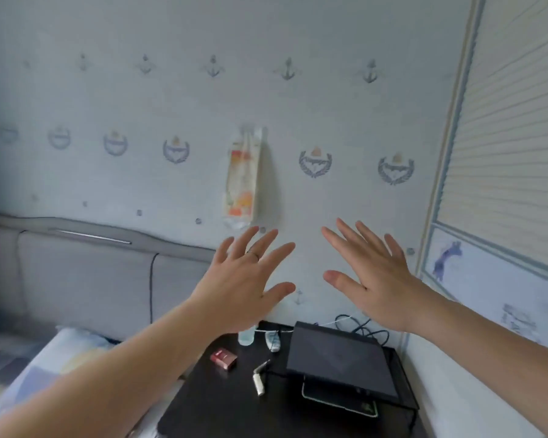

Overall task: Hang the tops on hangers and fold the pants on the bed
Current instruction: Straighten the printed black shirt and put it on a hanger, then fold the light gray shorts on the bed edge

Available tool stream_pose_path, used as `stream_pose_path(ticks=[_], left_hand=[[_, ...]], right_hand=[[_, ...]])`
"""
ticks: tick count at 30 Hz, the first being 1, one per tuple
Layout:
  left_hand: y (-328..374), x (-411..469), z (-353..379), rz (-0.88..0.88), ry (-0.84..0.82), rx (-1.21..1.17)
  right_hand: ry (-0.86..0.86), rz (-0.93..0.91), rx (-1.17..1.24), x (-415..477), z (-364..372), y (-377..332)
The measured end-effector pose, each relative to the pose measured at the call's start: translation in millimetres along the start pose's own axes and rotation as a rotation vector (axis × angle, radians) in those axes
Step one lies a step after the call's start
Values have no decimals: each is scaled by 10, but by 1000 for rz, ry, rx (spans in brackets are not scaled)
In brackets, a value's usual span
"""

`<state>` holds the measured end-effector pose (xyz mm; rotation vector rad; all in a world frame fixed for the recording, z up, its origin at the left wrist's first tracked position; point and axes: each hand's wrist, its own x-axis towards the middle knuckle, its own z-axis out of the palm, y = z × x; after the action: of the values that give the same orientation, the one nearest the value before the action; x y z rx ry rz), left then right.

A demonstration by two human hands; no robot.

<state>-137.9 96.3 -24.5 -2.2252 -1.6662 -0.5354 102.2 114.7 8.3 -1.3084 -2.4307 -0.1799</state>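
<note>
Holding both hands up toward the wall (pixel 171 99), backs to the camera, fingers straight and fanned out, gripping nothing. The left hand (pixel 244 279) is at roughly 7 o'clock from frame centre and the right hand (pixel 370 279) at 5, clearly apart, with a thin metal ring (pixel 253 254) on one left finger.

The wall is pale paper printed with rows of grey-blue anchors and laurel crests. A glossy plastic bag (pixel 242 178) with orange and red print hangs flat on it, at 12 o'clock from the left hand; the print is too blurry to read.

The bed (pixel 23 377) is down at 8 o'clock, with a padded grey fabric headboard (pixel 83 273) and a soft pillow (pixel 73 338) in pale colours.

At 6 o'clock is a dark, smooth tabletop (pixel 222 403). On it are a small red box (pixel 223 358) with unreadable lettering, and a slim silvery metal thing (pixel 260 377) at 4 o'clock from the box. A clear bottle (pixel 246 336) sits at 1 o'clock from the box, partly behind the left wrist. A flat black laptop (pixel 339 365) is tilted on a stand at 3 o'clock, with black cables (pixel 364 327) looping behind it. A ribbed slatted panel (pixel 513 121) fills the 2 o'clock edge.
</note>
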Motion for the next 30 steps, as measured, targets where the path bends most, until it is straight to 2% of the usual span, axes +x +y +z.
stream_pose_path(ticks=[6,15,22,30], left_hand=[[-950,-1571,281,-369,-107,-8],[-1660,-3408,905,-879,-302,-91],[-2174,-4082,1435,-1170,-383,-201],[-3039,-4152,2075,-1425,-495,-343]], right_hand=[[-159,-229,141,168,1073,-1139],[-424,-443,338,287,2709,-2536],[-693,-462,424,575,3759,-3277],[-940,-485,417,1289,4781,-3711]])
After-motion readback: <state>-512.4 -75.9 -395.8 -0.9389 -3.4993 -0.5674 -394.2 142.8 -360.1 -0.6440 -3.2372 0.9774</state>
